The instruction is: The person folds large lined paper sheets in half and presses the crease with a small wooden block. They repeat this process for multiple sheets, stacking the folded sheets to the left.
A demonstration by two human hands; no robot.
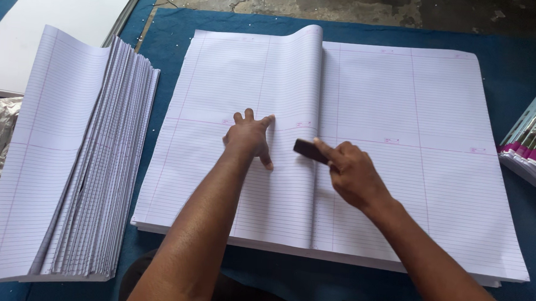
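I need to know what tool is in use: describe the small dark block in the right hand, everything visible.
The dark block is a small, flat, oblong piece, dark brown to black, smooth-looking; its material is unclear. The right hand pinches its near end between fingertips, the free end pointing left and tilted slightly up. It sits at the fold of the ruled sheets, over the folded-over leaf.

Two bare forearms and hands (250, 137), no sleeves, rings or watch

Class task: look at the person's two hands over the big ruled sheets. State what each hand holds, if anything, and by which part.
The right hand grips a small dark block by its near end. The left hand holds nothing; it presses flat on the folded ruled sheet.
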